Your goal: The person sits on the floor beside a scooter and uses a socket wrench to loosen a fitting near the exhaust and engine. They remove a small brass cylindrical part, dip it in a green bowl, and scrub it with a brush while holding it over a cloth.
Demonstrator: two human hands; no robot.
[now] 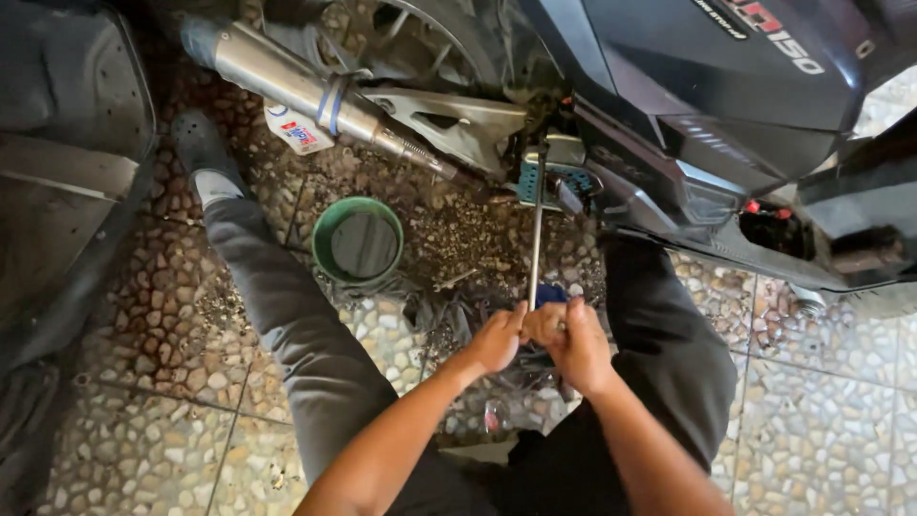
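Note:
A long metal rod tool point(536, 229) runs from my hands up to a fitting low on the dark motorcycle point(726, 105), beside a teal footrest part point(564, 177). My left hand point(497, 339) and my right hand point(573, 339) are both closed around the tool's near end, side by side, where a bit of blue handle shows. I sit on the floor with my legs spread on either side of the tool.
A green bowl point(358, 244) of dark liquid stands on the pebble-tiled floor left of the tool. The chrome exhaust pipe point(306, 91) crosses above it, next to a small white bottle point(298, 129). Another dark vehicle body point(57, 162) fills the left edge.

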